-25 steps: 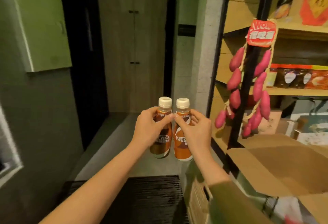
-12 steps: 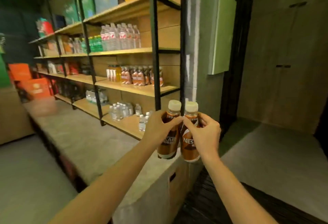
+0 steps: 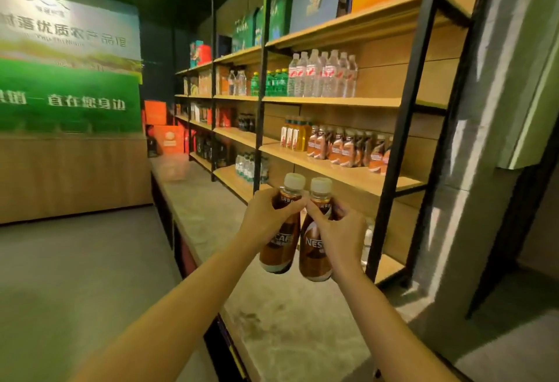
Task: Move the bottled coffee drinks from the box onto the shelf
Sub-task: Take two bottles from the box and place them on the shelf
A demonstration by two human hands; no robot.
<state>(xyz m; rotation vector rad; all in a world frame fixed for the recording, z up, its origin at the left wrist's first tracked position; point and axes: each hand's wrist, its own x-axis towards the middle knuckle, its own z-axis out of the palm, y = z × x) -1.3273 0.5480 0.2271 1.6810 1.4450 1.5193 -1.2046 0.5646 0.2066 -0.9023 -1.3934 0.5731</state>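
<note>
Each hand's fingers (image 3: 298, 204) wrap 1 coffee bottle (image 3: 279, 230) above the grey ledge (image 3: 290, 330), before wooden shelves (image 3: 341, 170), apparently a shop.

Left bottle (image 3: 279, 242) reads "CAFE" (right bottle (image 3: 314, 248): "NES").

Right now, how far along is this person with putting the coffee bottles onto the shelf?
Partly done, it seems. A row of coffee bottles already stands on the middle shelf. In hand: the left hand holds one bottle and the right hand another, both short of the shelf. Left: setting these two down. The box is out of view, so what remains in it cannot be told.
</note>
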